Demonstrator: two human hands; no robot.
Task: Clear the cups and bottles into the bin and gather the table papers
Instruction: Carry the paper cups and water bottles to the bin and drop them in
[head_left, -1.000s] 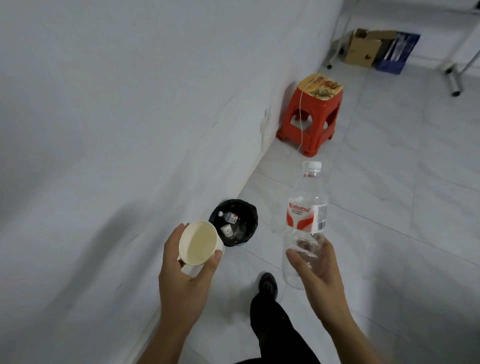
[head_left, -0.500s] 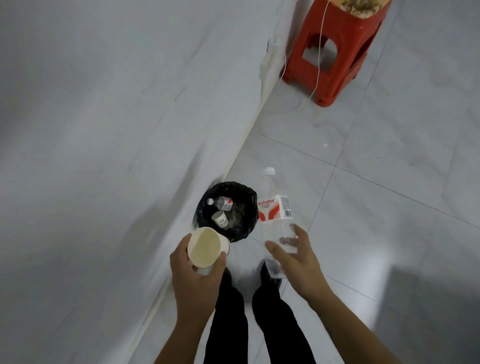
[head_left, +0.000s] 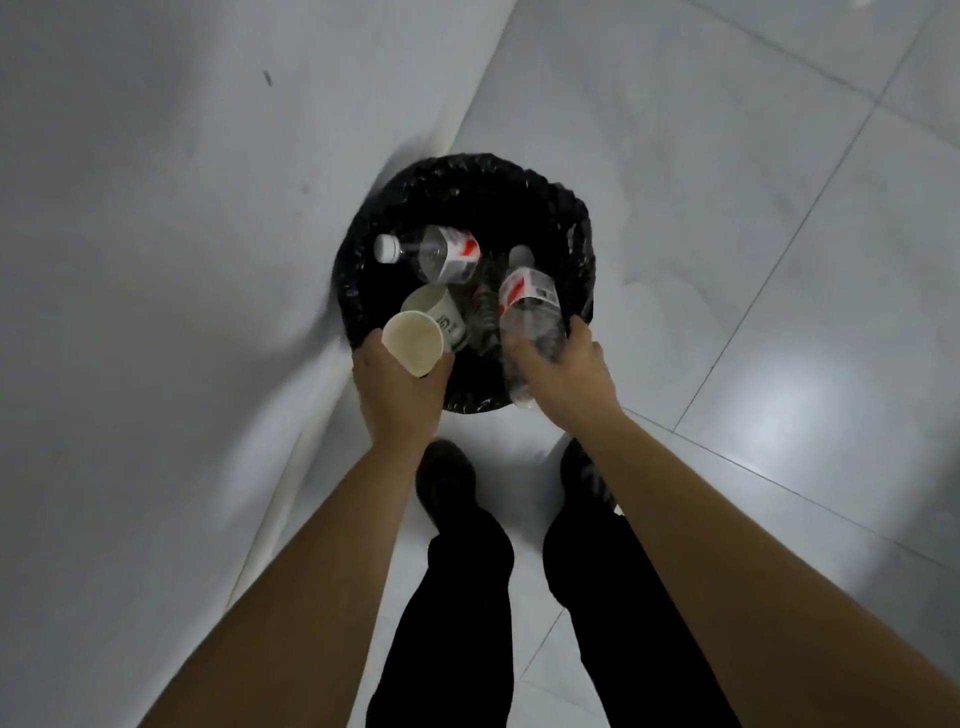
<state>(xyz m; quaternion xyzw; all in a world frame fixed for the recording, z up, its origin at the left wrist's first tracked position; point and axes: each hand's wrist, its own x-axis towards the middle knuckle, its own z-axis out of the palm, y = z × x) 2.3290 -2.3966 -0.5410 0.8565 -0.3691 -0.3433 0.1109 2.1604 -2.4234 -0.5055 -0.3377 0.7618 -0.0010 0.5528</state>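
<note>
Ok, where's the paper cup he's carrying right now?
In the head view the paper cup is in the left hand, over the near-left rim of the black bin, just in front of another cup already inside.

The round black-lined waste bin (head_left: 519, 182) stands on the pale tiled floor (head_left: 779, 260), against the white wall (head_left: 156, 260) at its nine o'clock. Inside lie a clear plastic water bottle (head_left: 436, 253) at eleven o'clock and a white paper cup (head_left: 441, 312) toward seven. The person's two dark shoes (head_left: 447, 478) stand at six o'clock.
</note>
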